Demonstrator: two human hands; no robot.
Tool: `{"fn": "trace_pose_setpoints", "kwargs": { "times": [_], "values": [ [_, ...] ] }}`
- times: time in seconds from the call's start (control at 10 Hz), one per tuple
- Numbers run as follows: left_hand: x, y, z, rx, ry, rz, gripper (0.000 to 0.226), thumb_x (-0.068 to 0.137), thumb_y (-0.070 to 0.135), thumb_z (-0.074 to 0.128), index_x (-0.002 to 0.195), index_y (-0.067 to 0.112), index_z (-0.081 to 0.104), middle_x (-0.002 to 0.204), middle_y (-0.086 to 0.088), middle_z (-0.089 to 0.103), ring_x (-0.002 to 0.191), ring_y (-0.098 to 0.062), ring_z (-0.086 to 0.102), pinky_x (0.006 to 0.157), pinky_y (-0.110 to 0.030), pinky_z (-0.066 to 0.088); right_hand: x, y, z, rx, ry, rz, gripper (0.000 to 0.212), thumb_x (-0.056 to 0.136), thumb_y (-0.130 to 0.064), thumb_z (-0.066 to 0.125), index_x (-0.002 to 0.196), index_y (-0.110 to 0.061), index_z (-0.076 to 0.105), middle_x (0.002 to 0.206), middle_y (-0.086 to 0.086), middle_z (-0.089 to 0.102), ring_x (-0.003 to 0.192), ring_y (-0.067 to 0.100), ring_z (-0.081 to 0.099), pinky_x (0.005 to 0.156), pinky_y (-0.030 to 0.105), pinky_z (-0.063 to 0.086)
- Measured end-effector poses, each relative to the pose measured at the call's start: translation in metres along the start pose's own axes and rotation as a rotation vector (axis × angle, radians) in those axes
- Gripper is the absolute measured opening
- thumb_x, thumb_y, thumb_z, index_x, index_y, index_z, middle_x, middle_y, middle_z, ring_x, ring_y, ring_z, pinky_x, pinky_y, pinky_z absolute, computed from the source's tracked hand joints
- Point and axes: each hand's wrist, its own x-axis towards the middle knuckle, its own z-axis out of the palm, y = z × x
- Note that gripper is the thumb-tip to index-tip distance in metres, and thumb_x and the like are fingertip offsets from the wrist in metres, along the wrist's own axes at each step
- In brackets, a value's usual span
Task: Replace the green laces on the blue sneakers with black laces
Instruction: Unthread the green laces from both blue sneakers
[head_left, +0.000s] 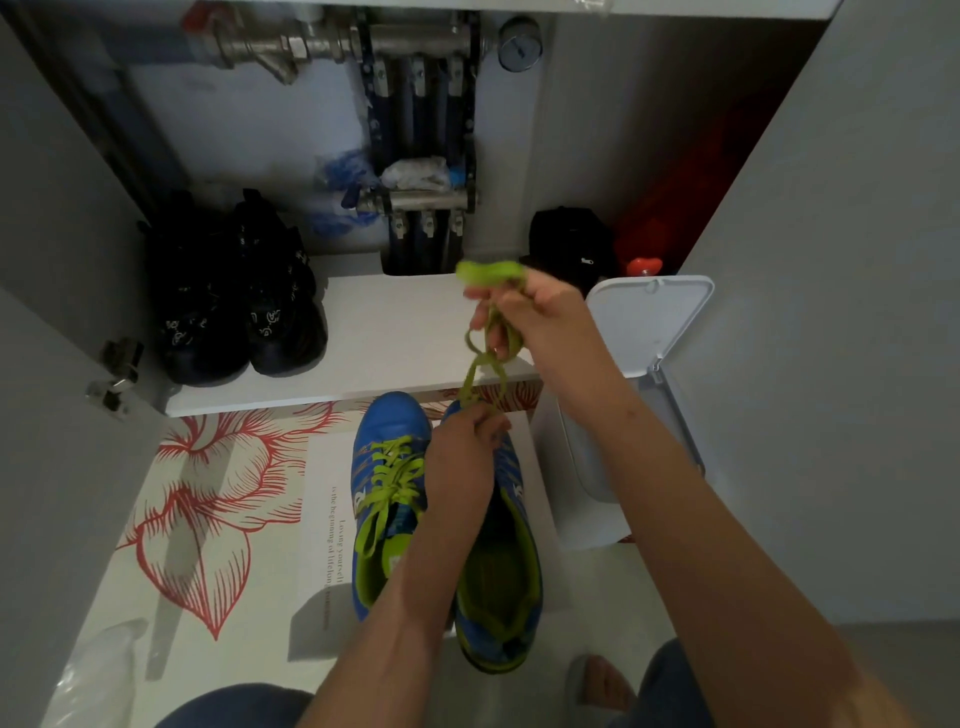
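Head view is showing a pair of black shoes (234, 296) sitting on a white shelf (395, 332), well to the left of both hands. Nearer, on a flowered mat (208, 493), the laced blue sneaker (387, 467) is lying just left of the left hand's knuckles, with its threaded green lace (395, 467) crossing the tongue. The left hand (462, 457) is curling its fingers together around the low end of the loose green lace (480, 364), right over the front of the unlaced blue sneaker (501, 571), which is lying under that wrist. The lace is running up from those fingers to the right hand (535, 312), which is gripping a bunch of it, fingers clamped. A white bin (649, 322) is standing just right of the right hand.
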Motion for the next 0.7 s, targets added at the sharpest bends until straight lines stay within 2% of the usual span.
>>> {"fn": "trace_pose_setpoints", "kwargs": {
  "times": [0.1,0.2,0.3,0.4,0.5,0.6,0.7],
  "values": [
    [0.0,0.022,-0.011,-0.159,0.248,0.031,0.028,0.097,0.001,0.037,0.089,-0.002,0.064,0.081,-0.017,0.064,0.073,-0.025,0.062,0.069,-0.034,0.053,-0.002,0.019,-0.003,-0.517,-0.021,0.094,0.023,0.099,-0.009,0.04,0.09,-0.006,0.061,0.075,0.005,0.06,0.063,0.012,0.053,0.063,0.031,0.047],
    [0.001,0.046,-0.03,-0.233,0.335,0.068,0.027,0.096,0.004,0.038,0.084,0.007,0.061,0.079,-0.011,0.063,0.073,-0.02,0.059,0.066,-0.032,0.05,0.0,0.023,-0.003,-0.439,0.05,0.118,0.02,0.096,-0.011,0.045,0.087,-0.007,0.063,0.061,-0.004,0.052,0.054,0.005,0.049,0.056,0.021,0.042],
    [0.008,0.054,-0.045,-0.266,0.173,-0.084,0.028,0.096,0.005,0.039,0.085,0.009,0.064,0.088,-0.015,0.069,0.077,-0.027,0.067,0.074,-0.037,0.058,0.003,0.02,-0.005,-0.27,0.079,0.148,0.017,0.094,-0.012,0.05,0.09,-0.004,0.065,0.057,-0.003,0.055,0.042,0.002,0.049,0.046,0.014,0.041],
    [0.012,0.042,-0.048,0.121,-0.05,-0.234,0.021,0.095,0.006,0.045,0.091,0.003,0.065,0.088,-0.011,0.067,0.079,-0.027,0.066,0.077,-0.032,0.055,-0.007,0.033,-0.001,-0.552,-0.119,0.296,0.021,0.096,-0.018,0.051,0.076,-0.012,0.056,0.062,-0.001,0.054,0.051,0.007,0.053,0.052,0.019,0.041],
    [0.0,0.026,-0.041,0.563,-0.3,-0.222,0.023,0.09,0.007,0.053,0.107,-0.001,0.066,0.1,-0.016,0.068,0.097,-0.03,0.066,0.082,-0.027,0.052,-0.015,0.053,0.012,-0.83,-0.378,0.497,0.031,0.095,-0.012,0.05,0.064,-0.012,0.045,0.066,0.003,0.045,0.069,0.015,0.05,0.054,0.019,0.035],
    [-0.013,0.014,-0.038,0.557,-0.396,-0.222,0.026,0.087,0.002,0.058,0.111,-0.002,0.064,0.11,-0.019,0.067,0.1,-0.03,0.066,0.088,-0.033,0.054,-0.022,0.064,0.022,-0.991,-0.524,0.623,0.013,0.096,-0.008,0.048,0.086,-0.008,0.057,0.075,0.006,0.045,0.081,0.018,0.045,0.051,0.014,0.025],
    [-0.014,0.014,-0.05,0.422,-0.286,-0.179,0.026,0.088,-0.002,0.052,0.111,0.001,0.065,0.107,-0.019,0.067,0.095,-0.031,0.068,0.083,-0.038,0.057,-0.027,0.064,0.021,-1.035,-0.514,0.612,0.023,0.094,-0.007,0.049,0.071,-0.01,0.049,0.072,0.005,0.042,0.064,0.013,0.04,0.05,0.017,0.028]
  ]
}}
